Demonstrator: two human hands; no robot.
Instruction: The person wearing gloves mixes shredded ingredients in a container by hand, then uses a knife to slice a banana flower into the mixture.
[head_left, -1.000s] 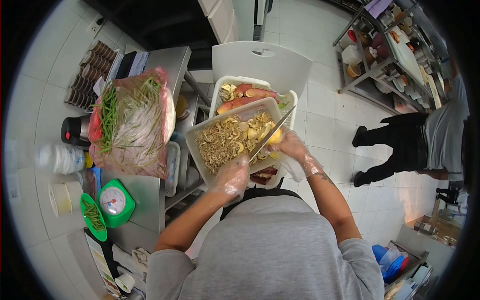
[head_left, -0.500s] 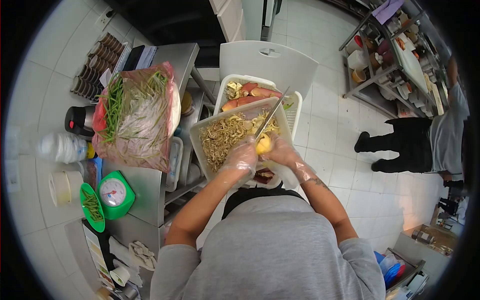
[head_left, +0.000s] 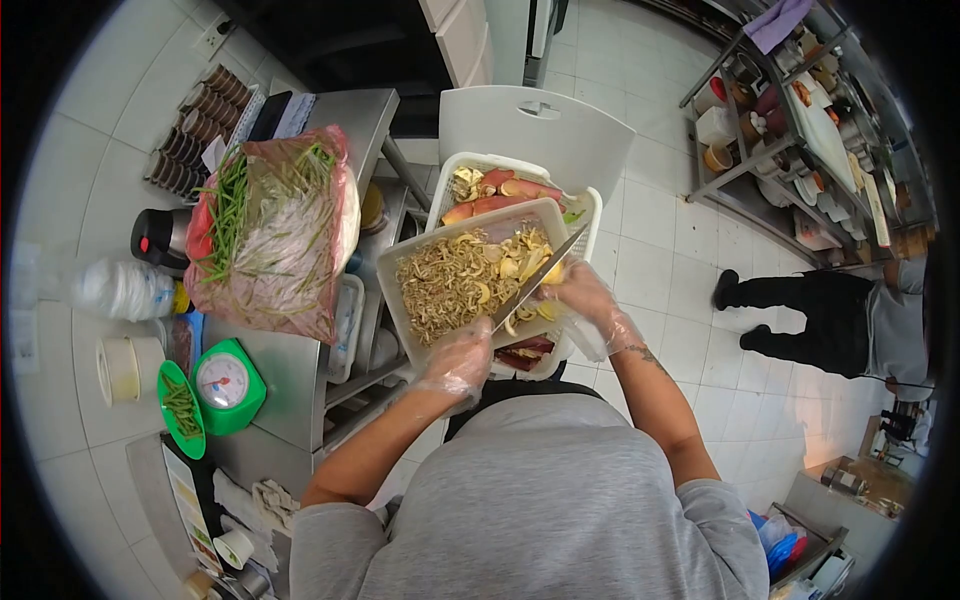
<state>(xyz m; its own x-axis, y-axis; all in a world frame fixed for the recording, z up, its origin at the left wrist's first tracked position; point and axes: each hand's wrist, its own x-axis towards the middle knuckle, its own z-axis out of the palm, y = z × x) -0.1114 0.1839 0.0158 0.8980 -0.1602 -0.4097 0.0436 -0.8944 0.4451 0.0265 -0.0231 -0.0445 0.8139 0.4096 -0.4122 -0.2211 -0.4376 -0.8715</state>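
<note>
My left hand [head_left: 462, 358], in a clear plastic glove, is closed on the handle end of a long knife [head_left: 540, 277]. The blade slants up and right over a white tub [head_left: 392, 290]. My right hand [head_left: 583, 297], gloved too, is closed near the blade around a yellow piece [head_left: 553, 274], mostly covered by the fingers. Thin brownish shreds [head_left: 440, 285] fill the tub's left part, and pale yellow slices [head_left: 520, 258] lie at its right. Behind the tub, a white basket [head_left: 593, 212] holds reddish pieces [head_left: 500, 195].
A steel counter [head_left: 290, 390] at left bears a pink bag [head_left: 290, 250] of green stalks, a green scale [head_left: 229, 387] and a green dish [head_left: 181, 410]. A white chair [head_left: 540, 125] stands behind the basket. At right are a loaded rack [head_left: 735, 170] and another person [head_left: 830, 310].
My left hand has moved left and down with the knife. My right hand has shifted slightly right and up, and the yellow piece shows less. The tub has tilted or shifted slightly.
</note>
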